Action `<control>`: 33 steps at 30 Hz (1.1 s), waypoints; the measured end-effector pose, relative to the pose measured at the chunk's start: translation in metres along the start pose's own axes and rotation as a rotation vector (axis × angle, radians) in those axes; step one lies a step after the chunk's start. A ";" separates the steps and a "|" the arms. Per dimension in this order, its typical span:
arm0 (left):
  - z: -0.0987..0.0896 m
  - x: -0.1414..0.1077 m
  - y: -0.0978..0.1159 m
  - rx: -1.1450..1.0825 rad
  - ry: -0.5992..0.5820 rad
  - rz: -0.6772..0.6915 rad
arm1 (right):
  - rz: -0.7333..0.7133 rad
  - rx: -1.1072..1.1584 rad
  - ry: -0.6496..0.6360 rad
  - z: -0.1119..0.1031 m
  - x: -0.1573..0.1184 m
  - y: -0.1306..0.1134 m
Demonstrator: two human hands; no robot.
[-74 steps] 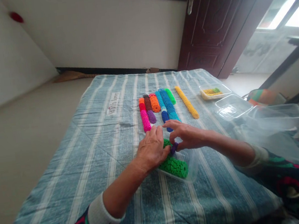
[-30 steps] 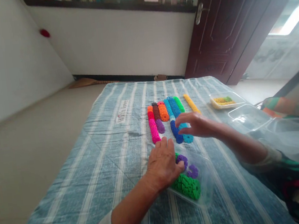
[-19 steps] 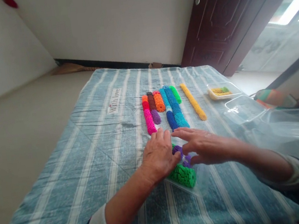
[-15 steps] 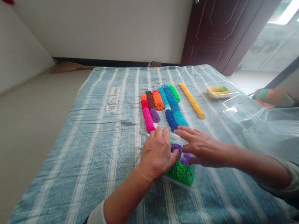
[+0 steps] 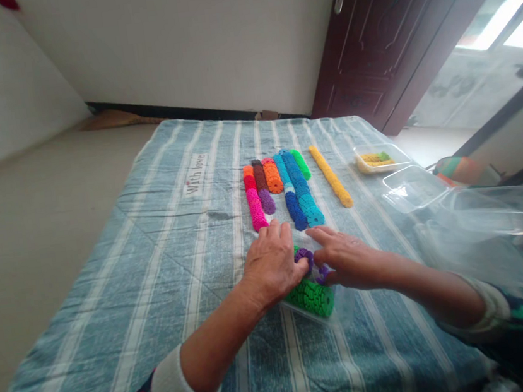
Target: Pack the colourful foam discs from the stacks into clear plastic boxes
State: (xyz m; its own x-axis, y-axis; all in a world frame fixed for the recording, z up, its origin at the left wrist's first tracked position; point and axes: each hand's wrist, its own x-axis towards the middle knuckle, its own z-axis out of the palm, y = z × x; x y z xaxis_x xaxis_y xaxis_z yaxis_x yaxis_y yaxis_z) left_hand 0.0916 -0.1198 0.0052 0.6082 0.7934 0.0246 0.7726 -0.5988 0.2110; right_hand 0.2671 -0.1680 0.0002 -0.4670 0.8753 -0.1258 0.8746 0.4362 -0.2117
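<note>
A clear plastic box (image 5: pixel 299 309) stands in front of me with a row of green snowflake discs (image 5: pixel 311 298) in its near side. My left hand (image 5: pixel 270 265) curls over the box, its thumb against purple snowflake discs (image 5: pixel 304 255); the palm hides what else lies under it. From the right, my right hand (image 5: pixel 346 260) reaches into the same box. Its thumb and bent fingers close around another purple disc (image 5: pixel 321 274), while its index finger stretches toward the far rim. Beyond the box lie stacked disc rows: pink (image 5: pixel 256 209), orange (image 5: pixel 272 177), blue (image 5: pixel 301 185).
A long yellow disc row (image 5: pixel 330 176) lies apart to the right. Past it stand a clear box with yellow and green discs (image 5: pixel 378 159) and several clear containers (image 5: pixel 416 188). A striped cloth (image 5: pixel 158 285) covers the table; a dark red door (image 5: pixel 379 29) is behind.
The view has shifted slightly. My right hand has moved a little toward my left, its fingers drawing in around the purple disc. My left hand stays over the box.
</note>
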 end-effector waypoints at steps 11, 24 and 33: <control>-0.003 -0.001 0.000 -0.014 -0.037 -0.002 | -0.158 -0.200 -0.033 -0.029 0.013 -0.004; -0.005 0.000 -0.007 -0.080 -0.038 0.065 | -0.328 -0.048 0.245 -0.008 0.015 0.011; -0.006 -0.002 0.006 0.043 -0.050 -0.038 | -0.373 -0.015 0.345 0.000 0.017 0.014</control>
State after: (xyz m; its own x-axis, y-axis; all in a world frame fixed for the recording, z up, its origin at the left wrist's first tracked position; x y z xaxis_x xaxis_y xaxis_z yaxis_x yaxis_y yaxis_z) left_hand 0.0937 -0.1240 0.0118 0.5859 0.8098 -0.0314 0.8016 -0.5735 0.1687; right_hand 0.2717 -0.1471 -0.0051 -0.6800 0.6762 0.2836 0.6594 0.7330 -0.1669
